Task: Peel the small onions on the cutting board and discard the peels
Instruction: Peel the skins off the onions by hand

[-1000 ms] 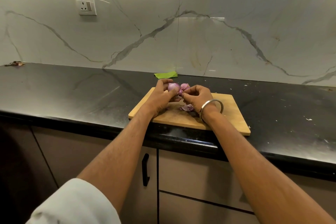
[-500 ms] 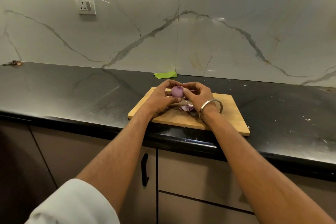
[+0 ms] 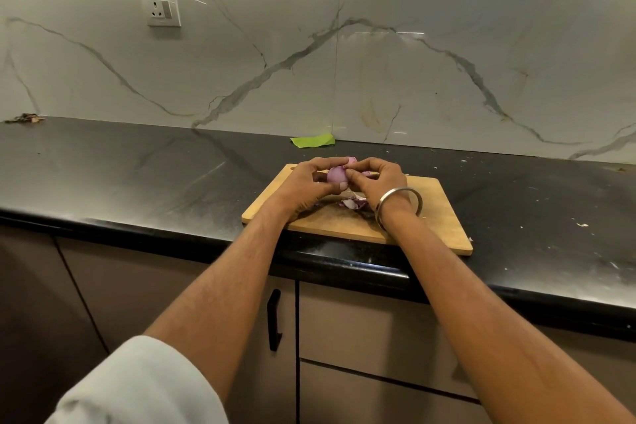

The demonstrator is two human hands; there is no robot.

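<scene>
A small purple onion (image 3: 336,174) is held above the wooden cutting board (image 3: 437,213). My left hand (image 3: 306,186) grips it between thumb and curled fingers. My right hand (image 3: 377,179), with a metal bangle on the wrist, pinches a strip of skin (image 3: 351,160) at the onion's top. Loose purple and white peels (image 3: 352,203) lie on the board under my hands. Any other onions are hidden behind my hands.
The board sits near the front edge of a black countertop (image 3: 137,175). A green scrap (image 3: 312,140) lies at the marble wall behind it. Small white bits speckle the counter at right (image 3: 581,224). Dry debris (image 3: 25,118) lies far left. Cabinet doors run below.
The onion has been turned in my left hand, and my right fingers have shifted from its side to its top, where a piece of skin now stands up. Both hands stay over the board.
</scene>
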